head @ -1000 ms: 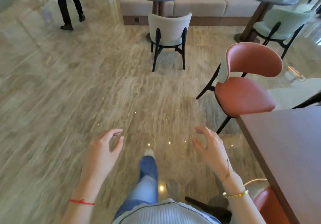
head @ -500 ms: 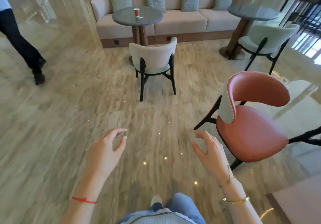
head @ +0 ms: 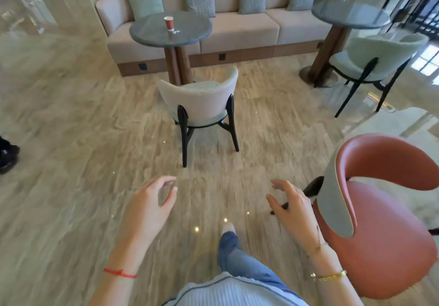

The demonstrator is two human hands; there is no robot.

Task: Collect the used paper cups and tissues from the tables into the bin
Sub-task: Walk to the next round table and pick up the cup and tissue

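Observation:
A red paper cup [head: 169, 23] stands upright on a round grey table [head: 152, 33] ahead of me, in front of a long sofa. A small crumpled tissue [head: 175, 31] lies on the tabletop just right of the cup. My left hand [head: 149, 207] and my right hand [head: 293, 208] hang in front of me over the floor, fingers loosely curled, holding nothing. Both hands are far from the table. No bin is in view.
A beige chair [head: 202, 102] stands between me and the round table. A red leather chair [head: 380, 213] is close at my right. A second round table [head: 349, 14] and a pale green chair [head: 377, 58] stand at the far right. Another person's shoe [head: 7, 156] shows at the left edge.
I have walked forward: the round table, cup and beige chair are nearer and lower in view. The red chair and brown table slid off right, the other person off left. Both hands kept their pose.

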